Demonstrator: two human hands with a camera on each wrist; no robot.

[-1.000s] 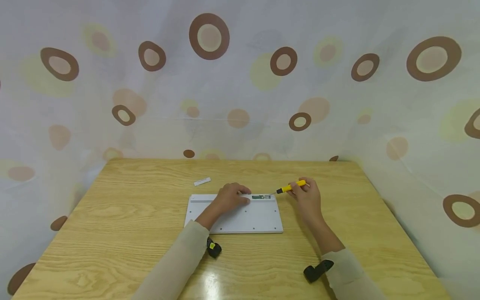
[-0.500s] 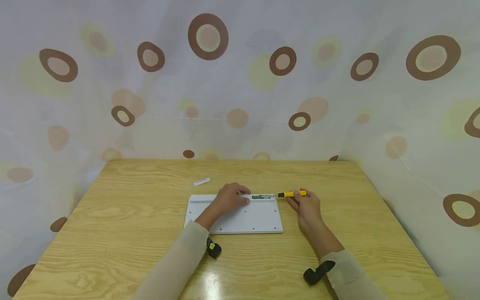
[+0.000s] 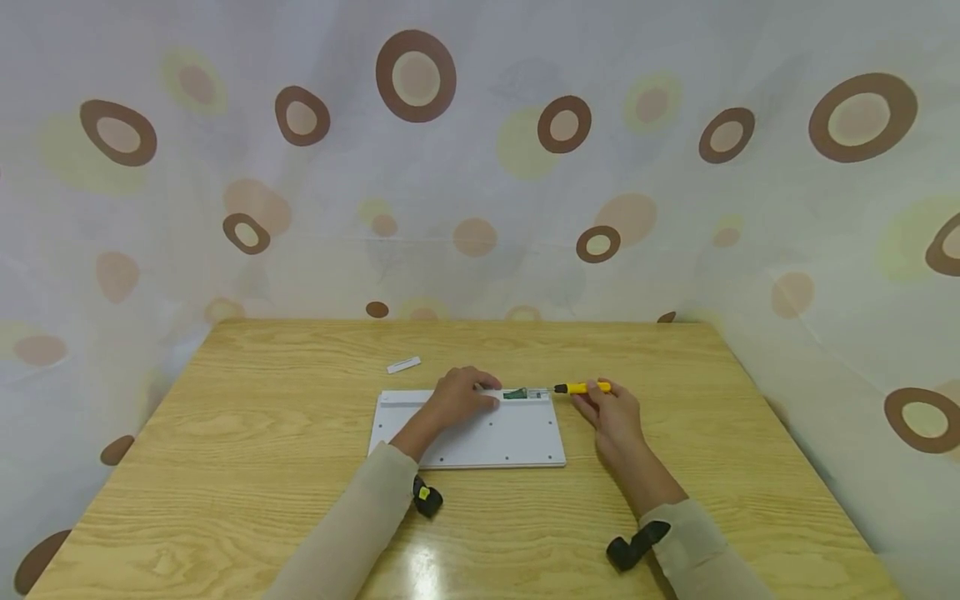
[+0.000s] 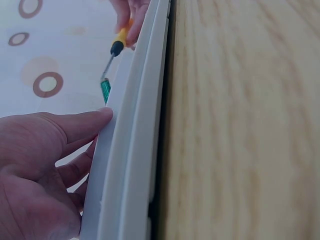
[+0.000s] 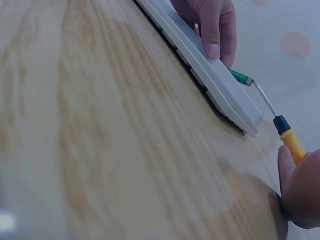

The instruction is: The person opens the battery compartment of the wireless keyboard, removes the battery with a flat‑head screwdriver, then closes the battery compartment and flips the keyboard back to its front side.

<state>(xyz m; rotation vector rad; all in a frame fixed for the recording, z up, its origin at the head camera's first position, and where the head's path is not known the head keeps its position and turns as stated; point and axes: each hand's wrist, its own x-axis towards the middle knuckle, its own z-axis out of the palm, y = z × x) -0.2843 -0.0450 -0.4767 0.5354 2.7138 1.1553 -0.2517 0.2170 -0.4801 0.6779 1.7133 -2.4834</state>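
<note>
A white keyboard [image 3: 472, 442] lies face down on the table, its battery slot uncovered at the far right of the raised back ridge. My left hand [image 3: 459, 396] grips that ridge between thumb and fingers, just left of the slot. Tilted partly up out of the slot is a green battery [image 5: 240, 76], which the metal tip of a screwdriver [image 3: 581, 388] touches at its right end. The screwdriver's yellow handle is pinched in my right hand [image 3: 618, 421], to the right of the keyboard. In the left wrist view the battery [image 4: 105, 90] shows above the ridge, beyond the thumb.
A small white strip, seemingly the battery cover [image 3: 403, 365], lies behind the keyboard to the left. The wooden table [image 3: 225, 467] reaches back to a patterned curtain [image 3: 480, 167] that also hangs along both sides.
My right hand has lowered the screwdriver from a steep slant to nearly level at the slot's right end. The battery's end has risen out of the slot. My left hand stays put.
</note>
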